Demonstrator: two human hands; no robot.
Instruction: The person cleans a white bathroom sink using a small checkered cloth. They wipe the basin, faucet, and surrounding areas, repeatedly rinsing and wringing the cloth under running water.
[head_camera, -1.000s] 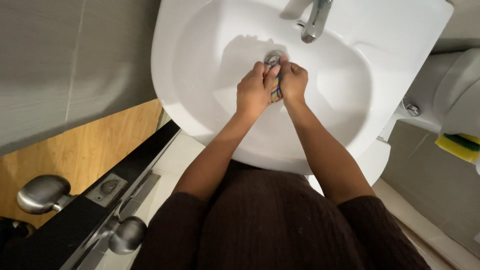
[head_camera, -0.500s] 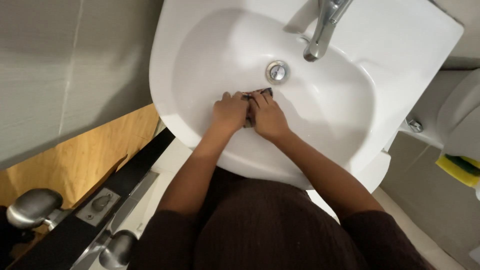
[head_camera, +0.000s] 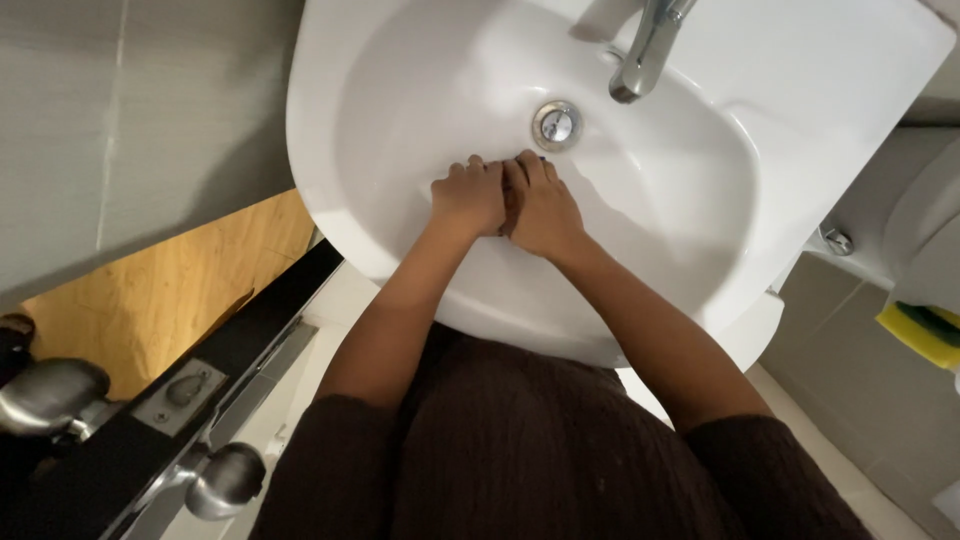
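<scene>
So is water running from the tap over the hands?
No, nothing streams from the tap; both hands press together low in the white basin.

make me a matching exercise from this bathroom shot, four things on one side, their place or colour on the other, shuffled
Things:
1. drain plug
2. sponge
3. door knob
4. tap

Places or colours:
A. yellow and green, at the right edge
B. round metal, lower left on the dark door edge
C. chrome spout reaching over the basin from the top
D. shiny disc in the basin floor, just beyond the two hands

Pairs: 1-D, 2-A, 3-B, 4-C
</scene>
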